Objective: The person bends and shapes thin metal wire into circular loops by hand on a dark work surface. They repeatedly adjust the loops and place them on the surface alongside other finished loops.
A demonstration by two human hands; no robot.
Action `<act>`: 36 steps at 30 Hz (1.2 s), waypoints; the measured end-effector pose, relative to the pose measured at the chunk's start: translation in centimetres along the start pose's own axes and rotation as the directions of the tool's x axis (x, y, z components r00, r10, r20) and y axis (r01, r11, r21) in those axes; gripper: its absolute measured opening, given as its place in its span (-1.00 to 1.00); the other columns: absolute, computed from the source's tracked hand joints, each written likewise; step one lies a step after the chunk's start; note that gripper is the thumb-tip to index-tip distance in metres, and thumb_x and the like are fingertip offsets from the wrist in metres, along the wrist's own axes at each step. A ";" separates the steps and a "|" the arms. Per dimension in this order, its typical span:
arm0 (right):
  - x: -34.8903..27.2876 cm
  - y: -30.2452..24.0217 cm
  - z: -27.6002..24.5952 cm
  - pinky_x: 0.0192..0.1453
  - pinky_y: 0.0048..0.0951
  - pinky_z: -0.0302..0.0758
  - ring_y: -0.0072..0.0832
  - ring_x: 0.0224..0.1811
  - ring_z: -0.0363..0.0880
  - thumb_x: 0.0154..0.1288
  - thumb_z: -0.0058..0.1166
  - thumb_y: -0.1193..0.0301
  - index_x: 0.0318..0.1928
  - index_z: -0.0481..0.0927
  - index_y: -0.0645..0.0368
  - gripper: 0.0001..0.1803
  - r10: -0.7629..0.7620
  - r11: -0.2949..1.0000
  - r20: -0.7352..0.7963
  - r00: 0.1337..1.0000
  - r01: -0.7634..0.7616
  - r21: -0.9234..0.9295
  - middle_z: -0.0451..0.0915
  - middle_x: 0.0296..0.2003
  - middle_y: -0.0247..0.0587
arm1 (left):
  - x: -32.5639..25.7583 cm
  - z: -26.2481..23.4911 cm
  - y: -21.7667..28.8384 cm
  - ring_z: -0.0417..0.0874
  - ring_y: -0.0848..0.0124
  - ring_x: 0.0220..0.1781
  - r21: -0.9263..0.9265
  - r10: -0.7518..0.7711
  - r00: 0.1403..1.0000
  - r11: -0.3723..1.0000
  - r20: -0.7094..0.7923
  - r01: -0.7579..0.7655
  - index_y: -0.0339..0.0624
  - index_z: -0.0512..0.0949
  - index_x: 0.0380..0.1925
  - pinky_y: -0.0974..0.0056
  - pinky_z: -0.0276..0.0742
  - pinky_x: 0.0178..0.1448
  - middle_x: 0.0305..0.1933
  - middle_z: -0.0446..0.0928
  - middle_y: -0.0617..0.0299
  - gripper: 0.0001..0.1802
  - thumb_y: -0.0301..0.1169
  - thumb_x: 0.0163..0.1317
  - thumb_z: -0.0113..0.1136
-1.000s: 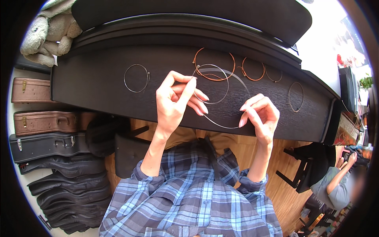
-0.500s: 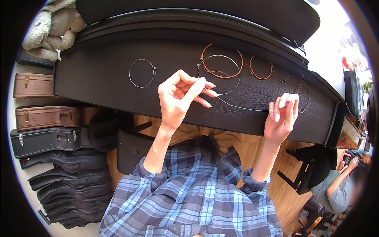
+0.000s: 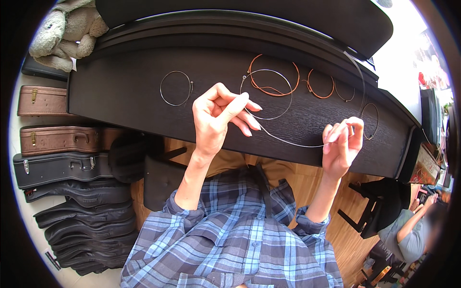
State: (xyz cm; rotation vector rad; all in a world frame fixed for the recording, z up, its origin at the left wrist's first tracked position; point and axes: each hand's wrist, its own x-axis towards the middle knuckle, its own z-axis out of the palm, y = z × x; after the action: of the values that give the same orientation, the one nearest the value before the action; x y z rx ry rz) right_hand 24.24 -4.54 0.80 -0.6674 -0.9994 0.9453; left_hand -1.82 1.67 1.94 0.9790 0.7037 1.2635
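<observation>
A thin silver instrument string [image 3: 288, 142] is stretched in a sagging curve between my hands, over the front of a black tabletop [image 3: 115, 91]. My left hand [image 3: 213, 117] pinches it between thumb and forefinger, the other fingers loosely spread. A round loop of the string rises beyond those fingertips. My right hand [image 3: 342, 146] pinches the string farther along, and a free length arcs up past it. Behind lie a large copper-coloured coiled string [image 3: 276, 95], partly overlapped by the loop, and a smaller copper-coloured coil [image 3: 321, 98]. At left rests a silver coil [image 3: 162, 91].
Dark coils [image 3: 378, 120] lie at the tabletop's right. A plush toy [image 3: 50, 36] sits at the far left. Brown instrument cases [image 3: 57, 139] and black gig bags [image 3: 91, 225] are lined up at left. A person [image 3: 408, 235] is at the lower right, near a black stool [image 3: 379, 192].
My right hand has shifted slightly down, and its fingers have curled more. The string between my hands sags lower, and its free length swings further left.
</observation>
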 end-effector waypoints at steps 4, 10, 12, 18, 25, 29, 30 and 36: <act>-0.2 -0.5 0.5 -0.56 -0.60 0.48 -0.53 -0.67 0.53 0.29 0.00 0.79 -0.06 0.50 0.37 -0.76 0.074 0.993 0.117 0.990 -0.062 -0.105 0.60 -0.53 -0.12 | 0.2 -0.2 0.0 0.80 0.14 -0.45 -0.017 -0.038 0.999 0.999 -0.014 0.037 -0.29 0.40 -0.41 0.33 0.75 -0.49 -0.33 0.70 -0.22 -0.79 -0.49 0.44 0.14; -0.3 -1.2 1.7 -0.50 -0.58 0.60 -0.45 -0.56 0.70 0.26 0.17 0.79 -0.20 0.58 0.38 -0.86 0.296 0.920 0.045 0.954 -0.272 -0.281 0.64 -0.49 -0.14 | 0.2 0.3 0.0 0.81 0.06 -0.39 0.026 -0.012 0.999 1.000 -0.052 0.013 -0.30 0.38 -0.38 0.24 0.81 -0.38 -0.33 0.69 -0.23 -0.80 -0.52 0.46 0.10; -0.1 -1.1 1.9 -0.51 -0.57 0.61 -0.45 -0.55 0.71 0.29 0.18 0.76 -0.23 0.56 0.37 -0.89 0.301 0.914 0.040 0.953 -0.276 -0.297 0.65 -0.51 -0.14 | 0.1 0.6 0.0 0.81 0.06 -0.41 0.072 0.017 0.998 0.997 -0.066 -0.012 -0.25 0.35 -0.41 0.25 0.80 -0.41 -0.33 0.69 -0.24 -0.79 -0.52 0.46 0.09; 0.0 -1.2 2.0 -0.52 -0.54 0.63 -0.45 -0.54 0.72 0.33 0.19 0.71 -0.27 0.54 0.34 -0.91 0.363 0.881 0.015 0.932 -0.338 -0.330 0.65 -0.53 -0.13 | -0.3 1.1 0.0 0.82 0.05 -0.25 0.065 0.031 0.998 0.997 0.053 -0.034 -0.34 0.40 -0.37 0.17 0.83 -0.24 -0.30 0.69 -0.22 -0.84 -0.59 0.43 0.12; 0.6 -1.5 2.5 -0.42 -0.53 0.65 -0.47 -0.50 0.70 0.30 0.22 0.70 0.09 0.45 0.33 -0.62 0.426 0.868 0.000 0.905 -0.409 -0.283 0.64 -0.50 -0.15 | -1.0 1.6 -0.2 0.82 0.24 -0.31 0.159 -0.062 0.974 0.987 0.216 0.027 -0.40 0.51 -0.32 0.26 0.80 -0.23 -0.34 0.72 -0.07 -0.88 -0.57 0.39 0.22; 1.1 -2.0 2.6 -0.34 -0.55 0.64 -0.51 -0.46 0.68 0.30 0.22 0.70 0.37 0.29 0.28 -0.33 0.490 0.842 0.044 0.871 -0.459 -0.282 0.63 -0.44 -0.19 | -1.1 1.5 -0.2 0.79 0.36 -0.39 0.241 -0.094 0.943 0.970 0.320 0.015 -0.37 0.54 -0.26 0.36 0.72 -0.30 -0.41 0.71 0.08 -0.94 -0.58 0.39 0.22; 1.2 -2.1 2.6 -0.33 -0.55 0.64 -0.51 -0.46 0.68 0.30 0.22 0.70 0.39 0.28 0.28 -0.32 0.501 0.840 0.059 0.864 -0.469 -0.272 0.63 -0.43 -0.19 | -1.1 1.5 -0.2 0.78 0.37 -0.41 0.260 -0.094 0.936 0.965 0.338 0.002 -0.36 0.55 -0.25 0.37 0.70 -0.32 -0.42 0.71 0.09 -0.95 -0.58 0.39 0.22; 1.8 -2.6 1.7 -0.31 -0.59 0.58 -0.61 -0.42 0.61 0.37 0.17 0.63 0.43 0.32 0.29 -0.36 0.617 0.782 0.207 0.760 -0.562 -0.269 0.58 -0.35 -0.26 | -1.1 1.2 -0.3 0.72 0.46 -0.52 0.305 -0.118 0.914 0.952 0.389 -0.007 -0.32 0.58 -0.21 0.42 0.58 -0.42 -0.49 0.68 0.17 -0.96 -0.57 0.38 0.22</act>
State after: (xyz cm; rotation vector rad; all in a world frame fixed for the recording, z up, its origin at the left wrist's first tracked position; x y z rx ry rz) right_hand 23.93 -4.00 4.33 -1.0721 -1.1678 1.5544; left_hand -0.83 0.36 2.13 1.4123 0.6003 0.8730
